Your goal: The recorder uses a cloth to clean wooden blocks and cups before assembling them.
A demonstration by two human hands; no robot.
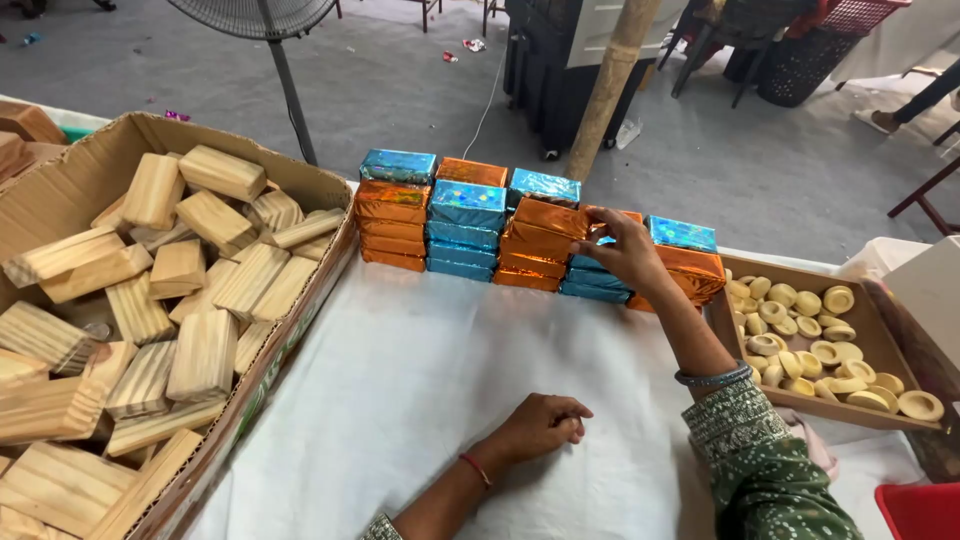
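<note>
Here, right hand (pixel 628 250) fingers spread over foil-wrapped block (pixel 610 235) atop stack (pixel 600 275) at cloth's far edge, left hand (pixel 540 425) loosely curled, empty; best squaring block flush with neighbours, pressing lightly

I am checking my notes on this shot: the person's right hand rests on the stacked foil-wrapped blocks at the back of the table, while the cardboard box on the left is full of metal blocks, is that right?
Not quite. The head view shows the cardboard box on the left holds ridged wooden blocks, not metal ones. The rest stands: the right hand rests on the stacked foil-wrapped blocks at the back of the table.
</note>
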